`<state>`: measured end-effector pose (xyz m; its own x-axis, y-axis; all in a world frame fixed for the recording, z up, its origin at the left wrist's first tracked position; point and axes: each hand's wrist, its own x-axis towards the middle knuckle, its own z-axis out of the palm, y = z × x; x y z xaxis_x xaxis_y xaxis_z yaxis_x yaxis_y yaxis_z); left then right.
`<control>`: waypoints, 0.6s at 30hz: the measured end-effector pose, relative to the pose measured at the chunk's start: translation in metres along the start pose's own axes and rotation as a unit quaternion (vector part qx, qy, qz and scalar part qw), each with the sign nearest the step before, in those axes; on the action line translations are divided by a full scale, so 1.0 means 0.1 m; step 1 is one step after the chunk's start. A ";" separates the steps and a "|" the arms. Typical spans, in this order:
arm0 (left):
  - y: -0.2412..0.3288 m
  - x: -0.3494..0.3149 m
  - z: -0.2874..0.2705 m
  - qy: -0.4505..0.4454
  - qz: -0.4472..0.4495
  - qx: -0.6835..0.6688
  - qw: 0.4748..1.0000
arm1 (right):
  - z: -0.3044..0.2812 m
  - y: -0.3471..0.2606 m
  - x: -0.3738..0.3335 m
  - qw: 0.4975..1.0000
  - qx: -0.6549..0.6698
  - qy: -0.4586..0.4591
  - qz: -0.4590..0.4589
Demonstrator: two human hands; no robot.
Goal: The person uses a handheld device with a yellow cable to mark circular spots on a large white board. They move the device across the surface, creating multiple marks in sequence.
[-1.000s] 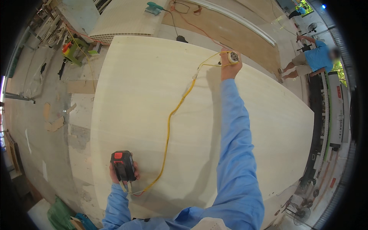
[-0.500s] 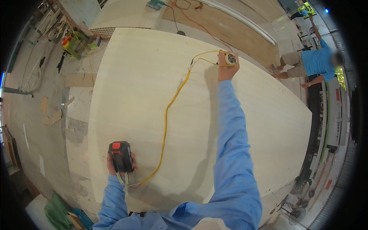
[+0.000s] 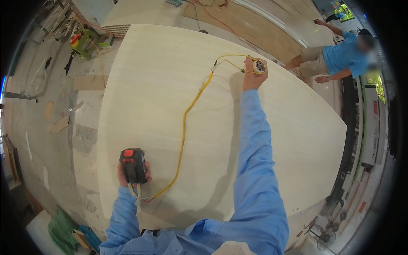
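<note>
left grip (image 3: 122,176) partly hidden behind black battery pack (image 3: 133,165), co-worker's head (image 3: 365,43) blurred, teal tool (image 3: 174,2) cut by top edge

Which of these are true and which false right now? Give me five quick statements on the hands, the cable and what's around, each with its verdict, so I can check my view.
1. The left hand holds the black battery. True.
2. The yellow cable lies entirely to the right of the right hand. False: the cable runs on that hand's left, down toward the battery.
3. The right hand holds a round white device. True.
4. The green stand is on the right of the pale board. False: it is on the board's left.
5. A co-worker in a blue top is at the upper right. True.
</note>
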<state>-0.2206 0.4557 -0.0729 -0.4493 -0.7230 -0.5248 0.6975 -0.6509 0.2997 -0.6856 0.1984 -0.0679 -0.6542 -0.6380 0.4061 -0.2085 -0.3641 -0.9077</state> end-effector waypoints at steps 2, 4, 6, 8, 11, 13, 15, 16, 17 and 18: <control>0.00 -0.01 -0.01 0.006 -0.001 0.000 1.000 | 0.00 0.02 0.01 0.999 -0.037 -0.015 -0.015; -0.01 0.00 -0.04 -0.006 0.002 0.000 1.000 | -0.03 0.00 0.02 0.998 -0.054 -0.020 -0.029; -0.01 0.01 -0.08 -0.027 0.007 0.004 1.000 | -0.07 -0.05 0.01 0.998 -0.053 -0.011 -0.040; -0.01 0.01 -0.10 -0.019 0.001 -0.001 1.000 | -0.11 -0.10 -0.01 0.999 -0.036 -0.018 -0.034; -0.01 0.02 -0.11 -0.024 -0.002 -0.011 1.000 | -0.12 -0.10 -0.05 1.000 -0.010 -0.007 -0.006; -0.02 0.01 -0.11 -0.023 0.000 -0.011 1.000 | -0.11 -0.04 -0.06 1.000 -0.016 -0.005 -0.011; -0.02 0.00 -0.12 -0.037 0.000 -0.003 0.999 | -0.09 0.03 -0.08 0.998 -0.051 -0.014 -0.046; -0.03 0.00 -0.12 -0.020 -0.001 -0.003 1.000 | -0.08 0.05 -0.10 0.997 -0.060 -0.017 -0.037; -0.04 0.00 -0.13 -0.022 0.000 -0.002 1.000 | -0.07 0.06 -0.10 0.997 -0.068 -0.020 -0.029; -0.02 0.01 -0.14 -0.040 0.002 -0.002 0.999 | -0.04 0.05 -0.10 0.996 -0.089 -0.002 0.013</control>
<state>-0.2147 0.4589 -0.0852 -0.4898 -0.7415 -0.4585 0.7014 -0.6475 0.2979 -0.6832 0.2060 -0.0773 -0.6579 -0.6492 0.3818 -0.3172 -0.2211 -0.9223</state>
